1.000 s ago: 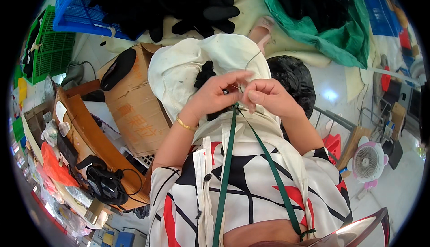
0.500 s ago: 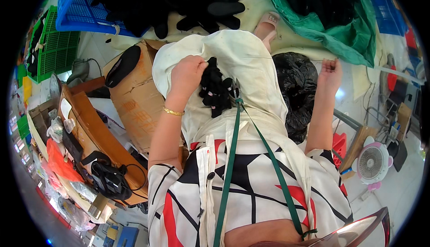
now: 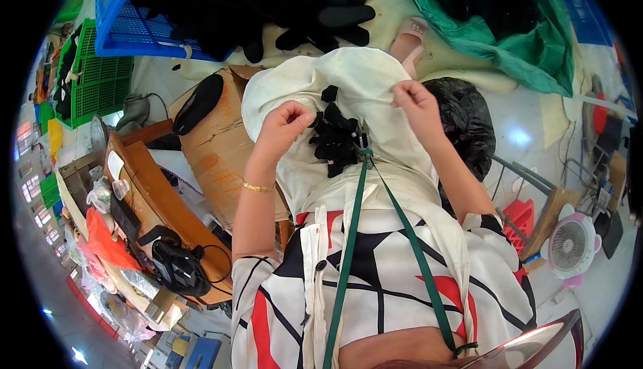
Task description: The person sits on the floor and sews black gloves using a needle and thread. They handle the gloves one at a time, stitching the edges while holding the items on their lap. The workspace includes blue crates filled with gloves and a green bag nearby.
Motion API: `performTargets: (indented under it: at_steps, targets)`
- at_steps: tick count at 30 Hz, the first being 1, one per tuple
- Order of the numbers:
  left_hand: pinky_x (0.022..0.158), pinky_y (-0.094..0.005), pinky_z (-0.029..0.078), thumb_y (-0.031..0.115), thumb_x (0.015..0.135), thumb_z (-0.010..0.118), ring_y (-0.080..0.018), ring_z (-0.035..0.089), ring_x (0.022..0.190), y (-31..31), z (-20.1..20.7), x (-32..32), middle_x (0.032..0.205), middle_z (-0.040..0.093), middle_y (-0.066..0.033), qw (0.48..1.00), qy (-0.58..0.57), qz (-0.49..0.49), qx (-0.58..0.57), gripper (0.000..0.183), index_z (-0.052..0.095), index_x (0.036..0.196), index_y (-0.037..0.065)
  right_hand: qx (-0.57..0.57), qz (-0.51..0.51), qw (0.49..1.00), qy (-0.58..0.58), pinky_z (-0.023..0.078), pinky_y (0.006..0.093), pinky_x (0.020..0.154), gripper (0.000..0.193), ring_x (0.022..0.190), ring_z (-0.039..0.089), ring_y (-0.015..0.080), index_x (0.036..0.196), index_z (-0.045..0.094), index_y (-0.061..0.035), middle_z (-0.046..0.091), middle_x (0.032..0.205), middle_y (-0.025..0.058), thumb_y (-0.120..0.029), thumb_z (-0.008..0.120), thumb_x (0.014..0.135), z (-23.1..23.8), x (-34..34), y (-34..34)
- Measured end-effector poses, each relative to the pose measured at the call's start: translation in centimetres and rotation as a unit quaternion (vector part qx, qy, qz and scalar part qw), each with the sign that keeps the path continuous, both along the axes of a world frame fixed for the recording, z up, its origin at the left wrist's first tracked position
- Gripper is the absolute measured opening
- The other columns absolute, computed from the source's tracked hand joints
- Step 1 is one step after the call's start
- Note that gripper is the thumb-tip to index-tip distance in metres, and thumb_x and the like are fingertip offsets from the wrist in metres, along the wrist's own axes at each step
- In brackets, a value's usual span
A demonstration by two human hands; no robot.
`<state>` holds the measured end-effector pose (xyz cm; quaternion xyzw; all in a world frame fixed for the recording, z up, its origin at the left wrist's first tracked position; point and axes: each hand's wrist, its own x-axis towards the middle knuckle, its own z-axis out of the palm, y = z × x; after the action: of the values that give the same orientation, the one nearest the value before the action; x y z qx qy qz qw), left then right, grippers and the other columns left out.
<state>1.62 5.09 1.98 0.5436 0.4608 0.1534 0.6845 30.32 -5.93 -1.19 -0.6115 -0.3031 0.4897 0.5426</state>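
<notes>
My left hand (image 3: 284, 128) is closed in a pinch above my lap, with a small black fabric piece (image 3: 316, 120) at its fingertips. A heap of similar black fabric pieces (image 3: 335, 138) lies beside it on the cream apron (image 3: 382, 67) over my lap. My right hand (image 3: 418, 108) hovers over the apron's right side, thumb and fingers pressed together. Whatever is in that pinch is too small to make out. Metal snips (image 3: 364, 141) on a green cord (image 3: 351, 218) around my neck rest by the heap.
Ahead are a blue crate (image 3: 127, 24), piled black soles or slippers (image 3: 345, 15) and a green sack (image 3: 495, 61). Cardboard (image 3: 218, 148) and a wooden bench (image 3: 151, 195) stand left. To the right are a black plastic bag (image 3: 469, 118) and a fan (image 3: 571, 243).
My right hand has swung inward from beyond the black bag to over the apron. My left hand has come slightly closer to me, still pinching. The view has shifted a little.
</notes>
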Motion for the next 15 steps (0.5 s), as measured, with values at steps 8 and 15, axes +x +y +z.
performTargets:
  at_steps: [8,15]
  targets:
    - [0.061,-0.0259,0.053,0.021,0.098,0.059,-0.0157,0.067,0.074,-1.5,0.9,-0.2,0.089,0.069,-0.0072,0.951,-0.200,0.213,-0.106,0.016,0.059,0.099,0.006,-0.018,0.182,0.983,0.006,0.044,0.0212,0.074,0.018,0.082,0.051,0.0046,0.106,0.062,-0.0018,0.058,0.091,-0.0035,-0.018,0.061,0.098,2.2,-4.7,1.2]
    - [0.064,-0.0256,0.056,0.021,0.101,0.055,-0.0164,0.068,0.077,-3.9,0.5,1.6,0.091,0.069,-0.0081,0.942,-0.244,0.198,-0.120,0.016,0.054,0.100,0.005,-0.021,0.165,0.981,0.097,0.044,0.0204,0.068,0.020,0.076,0.051,0.0036,0.101,0.064,-0.0014,0.061,0.086,-0.0040,-0.021,0.064,0.096,3.4,-8.2,2.6]
